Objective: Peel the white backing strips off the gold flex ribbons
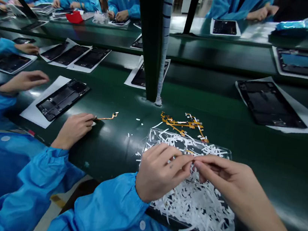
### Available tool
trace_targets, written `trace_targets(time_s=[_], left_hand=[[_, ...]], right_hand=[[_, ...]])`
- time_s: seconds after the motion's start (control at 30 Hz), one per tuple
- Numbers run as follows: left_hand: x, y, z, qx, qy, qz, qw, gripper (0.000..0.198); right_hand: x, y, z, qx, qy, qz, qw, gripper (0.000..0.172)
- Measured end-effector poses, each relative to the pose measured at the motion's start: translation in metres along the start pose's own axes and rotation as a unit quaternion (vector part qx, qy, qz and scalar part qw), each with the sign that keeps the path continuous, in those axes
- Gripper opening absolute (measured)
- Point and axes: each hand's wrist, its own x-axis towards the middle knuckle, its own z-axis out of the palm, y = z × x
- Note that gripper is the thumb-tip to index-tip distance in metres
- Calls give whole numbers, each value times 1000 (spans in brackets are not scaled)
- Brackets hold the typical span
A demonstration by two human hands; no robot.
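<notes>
While our left hand [160, 171] and right hand [225, 174] met, fingertips pinched narrow on something we could not make out, we judged this the peeling of a small part, the next move calling for a gentle pull apart. Beneath the fingers, white strips [195, 208] filled a clear tray [230, 154]; just beyond them lay amber flex cables [184, 123].

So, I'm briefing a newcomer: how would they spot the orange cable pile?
On the green bench, find the clear tray of white strips. At its far edge lies the orange cable pile; unlike the single cable left of it, several lie together.
</notes>
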Motion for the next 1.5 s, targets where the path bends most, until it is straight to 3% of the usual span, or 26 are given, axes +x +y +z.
trace_targets(time_s=[0.2,0.6,0.7,0.8,0.93,0.97,1.03,1.1,1.4,1.5], left_hand=[[0,0,1,20,20,-9,1000,8],[3,-3,1,32,-12,-8,999,8],[3,-7,0,19,-27,-30,999,8],[3,-13,-5,-74,-69,-101,990,12],[8,-17,-12,-299,-138,-218,919,32],[10,-16,-13,-324,-151,-226,906,35],[15,-13,-13,-334,-162,-219,902,24],[18,-11,-12,-333,-151,-204,908,13],[23,-30,-24,-307,-13,-239,921,14],[20,-25,-26,-240,49,-226,943,21]], right_hand=[[-1,2,5,-26,5,-5,1000,33],[0,1,9,-16,-19,9,1000,31],[-2,3,2,-42,0,-4,999,29],[-6,7,-10,-87,35,-6,996,29],[-8,4,-14,-94,21,-14,995,33],[-8,1,-12,-91,17,-21,995,34],[-7,-3,-6,-89,13,-35,995,32],[-7,-6,-2,-86,10,-42,995,30],[-12,11,-5,-95,-14,-44,994,22],[-13,12,-4,-90,-3,-56,994,21]])
